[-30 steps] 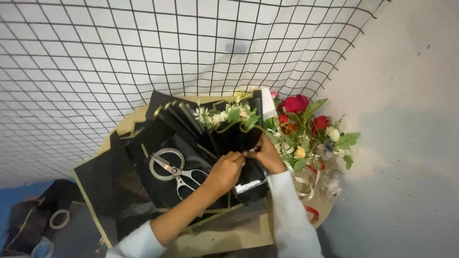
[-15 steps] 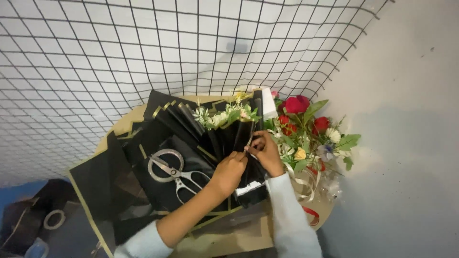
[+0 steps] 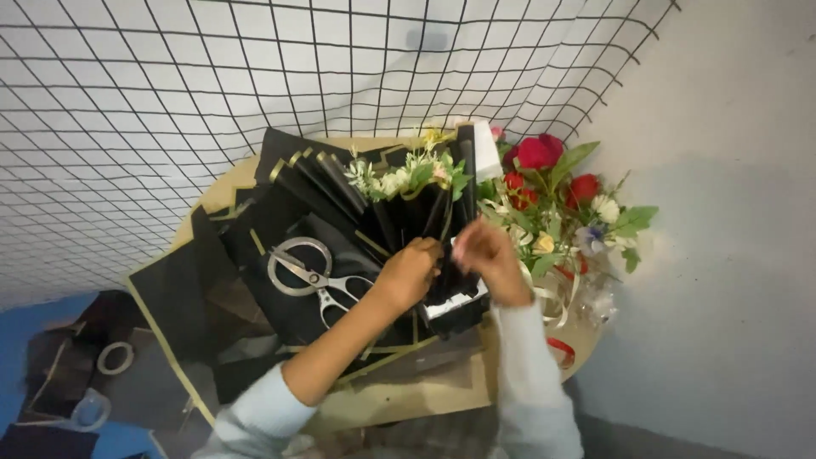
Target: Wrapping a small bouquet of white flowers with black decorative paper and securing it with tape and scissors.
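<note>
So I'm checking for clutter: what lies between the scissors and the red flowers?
In the head view, between the scissors and the red flowers are both hands pinching pleated black wrapping paper around small pale flowers.

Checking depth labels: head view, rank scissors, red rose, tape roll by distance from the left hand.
1. Scissors: just left of the left hand, on black paper.
2. Red rose: upper right, past the right hand.
3. Tape roll: far lower left, off the table.
</note>
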